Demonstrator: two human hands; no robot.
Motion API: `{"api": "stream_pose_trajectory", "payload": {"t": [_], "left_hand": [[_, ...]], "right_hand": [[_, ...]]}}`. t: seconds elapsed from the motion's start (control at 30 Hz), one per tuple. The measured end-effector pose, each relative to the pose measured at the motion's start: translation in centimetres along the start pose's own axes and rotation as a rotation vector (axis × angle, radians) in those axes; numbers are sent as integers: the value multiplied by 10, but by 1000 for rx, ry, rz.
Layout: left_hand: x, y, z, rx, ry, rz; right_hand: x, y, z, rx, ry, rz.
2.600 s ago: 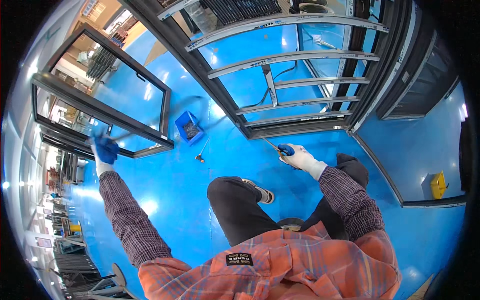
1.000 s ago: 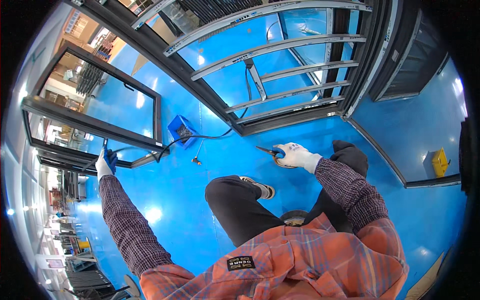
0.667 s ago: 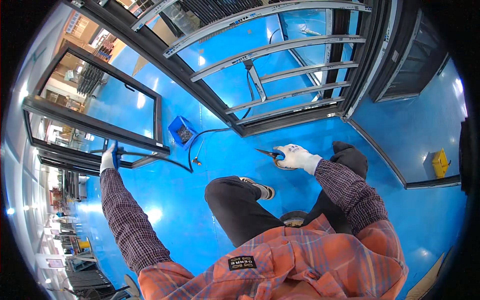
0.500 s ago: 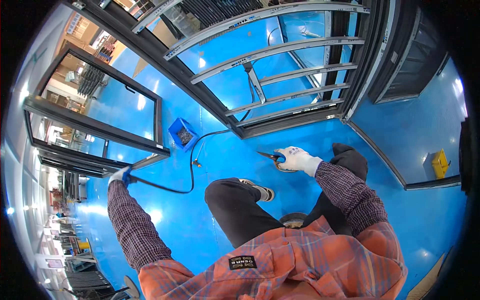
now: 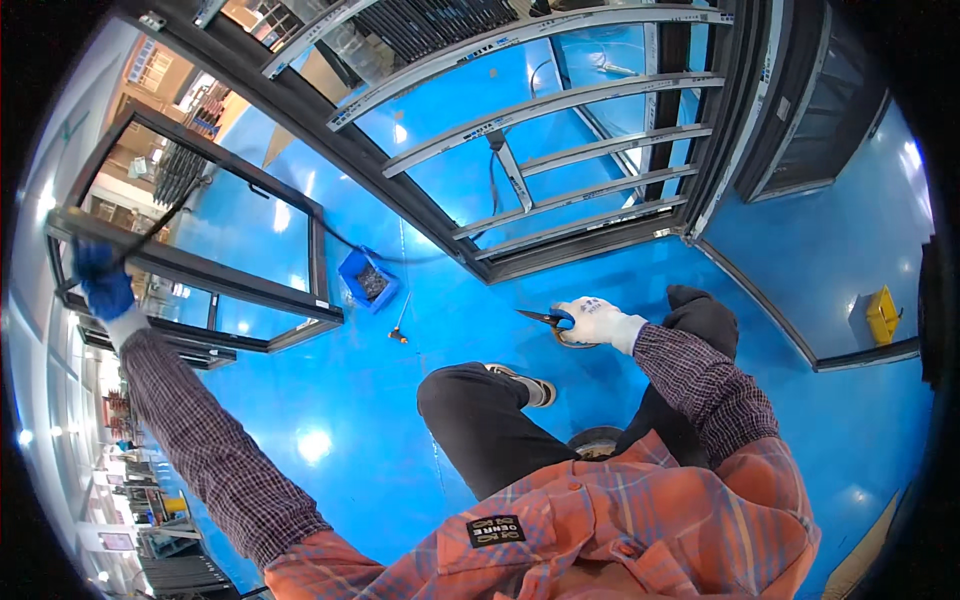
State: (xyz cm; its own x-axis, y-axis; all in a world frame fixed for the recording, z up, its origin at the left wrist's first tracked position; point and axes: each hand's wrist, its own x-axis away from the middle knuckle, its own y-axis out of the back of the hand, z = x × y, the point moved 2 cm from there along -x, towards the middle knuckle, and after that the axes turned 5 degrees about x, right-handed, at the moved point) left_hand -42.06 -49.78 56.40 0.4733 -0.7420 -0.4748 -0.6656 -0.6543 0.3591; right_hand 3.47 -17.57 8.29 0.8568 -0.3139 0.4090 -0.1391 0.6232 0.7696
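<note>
Far out to the left, my gloved left hand (image 5: pixel 104 282) is raised in front of a dark window frame (image 5: pixel 220 265), closed on a long black rubber strip (image 5: pixel 163 222). The hand is smeared by motion. From it the strip arcs across the frame's glass opening and trails toward the large frame in the middle. My right hand (image 5: pixel 592 322), in a white glove with blue on its palm side, is closed round scissors (image 5: pixel 538 317) above the floor by my knees. Their dark blades point left; the fingers partly hide the handles.
A blue bin (image 5: pixel 352 270) of small parts stands on the blue floor, beside a thin tool with an orange end (image 5: pixel 398 336). Ahead rises a large dark frame with pale crossbars (image 5: pixel 560 98). At right are another leaning frame (image 5: pixel 800 120) and a yellow bin (image 5: pixel 882 316).
My left hand has swung outward to the left and up, pulling the black strip off the floor into the air. My right hand with the scissors has stayed nearly still.
</note>
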Motion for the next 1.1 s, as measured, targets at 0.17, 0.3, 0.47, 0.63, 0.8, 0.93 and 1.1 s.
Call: {"api": "stream_pose_trajectory", "payload": {"t": [0.17,0.3,0.47,0.63,0.8,0.93,1.1], "left_hand": [[27,-17,105,-655,702,-165],[65,-109,92,-561,573,-207],[76,-126,81,-418,386,-313],[44,-109,89,-255,210,-410],[20,-98,92,-116,36,-533],[41,-191,104,-211,-73,-640],[105,-374,155,-144,-12,-205]], "right_hand": [[-3,-5,-17,6,-4,-31],[-3,-11,-25,35,20,-58],[-6,-8,-16,53,43,-26],[-7,-11,-9,72,21,-2],[-11,-11,6,81,33,-12],[-2,-1,9,-106,5,-107],[24,45,18,-827,26,-617]]}}
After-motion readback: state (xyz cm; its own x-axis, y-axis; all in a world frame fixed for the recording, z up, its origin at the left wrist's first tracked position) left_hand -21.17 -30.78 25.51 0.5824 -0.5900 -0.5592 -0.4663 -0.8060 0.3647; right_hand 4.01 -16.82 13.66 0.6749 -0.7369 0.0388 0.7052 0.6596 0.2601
